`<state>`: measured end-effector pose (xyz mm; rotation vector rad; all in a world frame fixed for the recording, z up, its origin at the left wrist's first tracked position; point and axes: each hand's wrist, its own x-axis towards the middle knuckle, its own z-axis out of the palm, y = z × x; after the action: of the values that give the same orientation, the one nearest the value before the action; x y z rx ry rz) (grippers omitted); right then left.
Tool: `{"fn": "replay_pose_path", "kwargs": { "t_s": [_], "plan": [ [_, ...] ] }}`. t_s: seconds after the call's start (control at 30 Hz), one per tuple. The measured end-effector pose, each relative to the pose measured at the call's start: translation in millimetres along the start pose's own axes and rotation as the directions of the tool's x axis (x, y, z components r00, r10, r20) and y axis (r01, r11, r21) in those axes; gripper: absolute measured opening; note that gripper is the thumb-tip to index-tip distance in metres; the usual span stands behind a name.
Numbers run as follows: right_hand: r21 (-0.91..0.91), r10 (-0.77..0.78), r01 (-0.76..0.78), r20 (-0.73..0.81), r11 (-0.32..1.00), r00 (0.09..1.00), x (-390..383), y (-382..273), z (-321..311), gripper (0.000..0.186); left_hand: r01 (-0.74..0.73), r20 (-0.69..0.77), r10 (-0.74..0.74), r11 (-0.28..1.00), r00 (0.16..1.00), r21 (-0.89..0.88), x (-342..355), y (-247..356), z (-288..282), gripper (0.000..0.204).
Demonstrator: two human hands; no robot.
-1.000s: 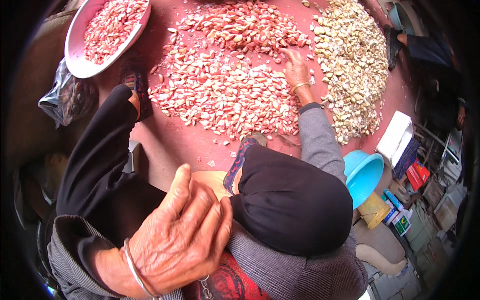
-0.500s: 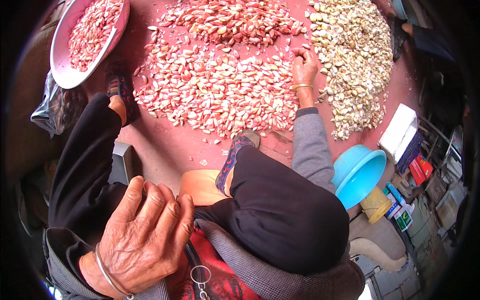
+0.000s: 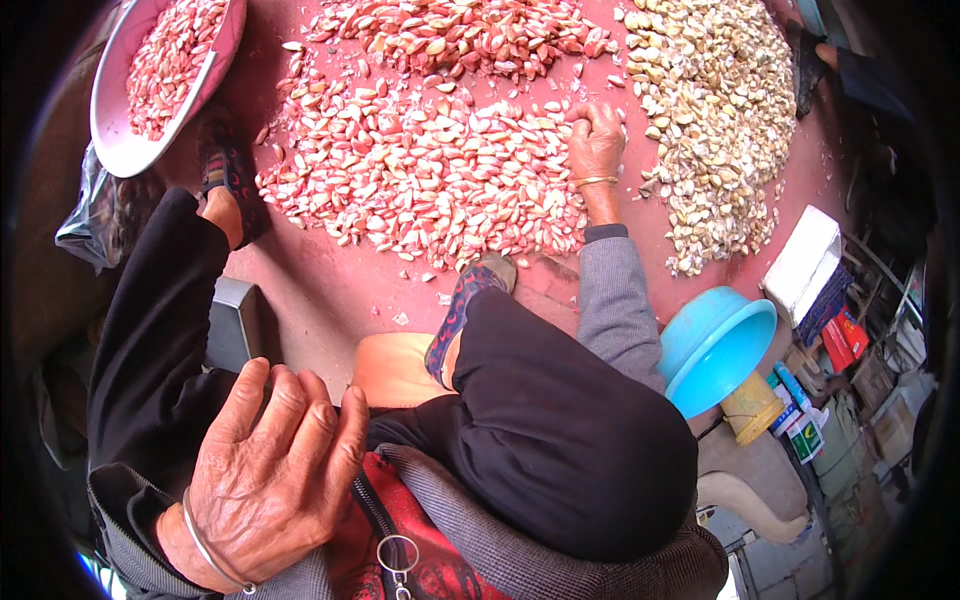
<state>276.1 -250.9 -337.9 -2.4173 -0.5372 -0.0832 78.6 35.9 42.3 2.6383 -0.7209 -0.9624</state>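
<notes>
My right hand, with a gold-coloured bangle at the wrist, reaches to the right edge of a wide spread of pink-and-white pieces shaped like garlic cloves. Its fingers are curled together and hide whatever they may hold. Beyond that spread lies a second pink heap. To the right is a long pile of yellowish-white pieces of similar shape. My left hand, wearing a silver bangle, hovers over my lap with slightly bent fingers apart; no object shows in it.
A pink-and-white basin of pink pieces stands at far left beside a plastic bag. On the right are a blue basin, a yellow container and a white foam box. Another person's dark sleeve shows at far right.
My right hand has shifted slightly left and nearer along the edge of the pink spread. My left hand has moved slightly left and its fingers have spread a little. The whole view has shifted slightly.
</notes>
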Motion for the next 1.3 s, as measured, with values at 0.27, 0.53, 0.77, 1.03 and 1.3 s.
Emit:
{"fn": "replay_pose_path", "kwargs": {
  "t_s": [0.27, 0.53, 0.77, 1.03, 1.3],
  "plan": [
    [-0.121, -0.143, 0.171, 0.213, 0.978, 0.966, 5, -36, 23, 0.016, 0.014, 0.007, -0.014, 0.999, 1.000, 0.029, 0, 8, -6, 0.055],
    [0.011, -0.218, 0.226, 0.312, 0.974, 0.925, 22, -27, 24, 0.015, -0.005, -0.014, 0.005, 1.000, 1.000, -0.010, -1, 6, -4, 0.056],
    [0.605, 0.360, -0.578, 0.453, 0.548, 0.815, -7, -46, 8, 0.017, -0.010, -0.022, 0.010, 1.000, 1.000, -0.004, -1, 6, -4, 0.059],
    [0.808, 0.233, -0.562, 0.589, -0.178, 0.773, -25, -54, 0, 0.016, -0.031, 0.008, 0.031, 0.999, 0.999, -0.025, 0, 5, -5, 0.056],
    [0.749, 0.380, -0.587, 0.662, -0.306, 0.647, -53, -49, -7, 0.014, -0.005, 0.003, 0.006, 0.998, 1.000, -0.058, 2, 1, -3, 0.051]
  ]
}}
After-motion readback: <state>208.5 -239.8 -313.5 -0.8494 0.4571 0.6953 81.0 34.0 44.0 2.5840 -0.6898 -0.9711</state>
